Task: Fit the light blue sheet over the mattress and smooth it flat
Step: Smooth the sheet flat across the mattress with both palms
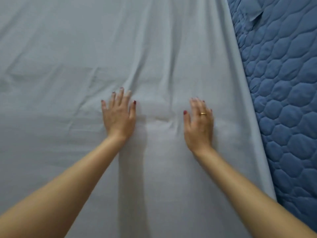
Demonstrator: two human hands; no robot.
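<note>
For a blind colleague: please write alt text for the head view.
Two open hands, left hand and right hand, press flat on a creased light blue sheet. Quilted blue mattress shows uncovered at right.

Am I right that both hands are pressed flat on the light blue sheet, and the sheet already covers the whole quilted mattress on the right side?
Not quite. Both the left hand and the right hand do press flat on the light blue sheet, but the head view shows the sheet's edge stopping short, leaving a strip of the quilted mattress bare on the right.
</note>
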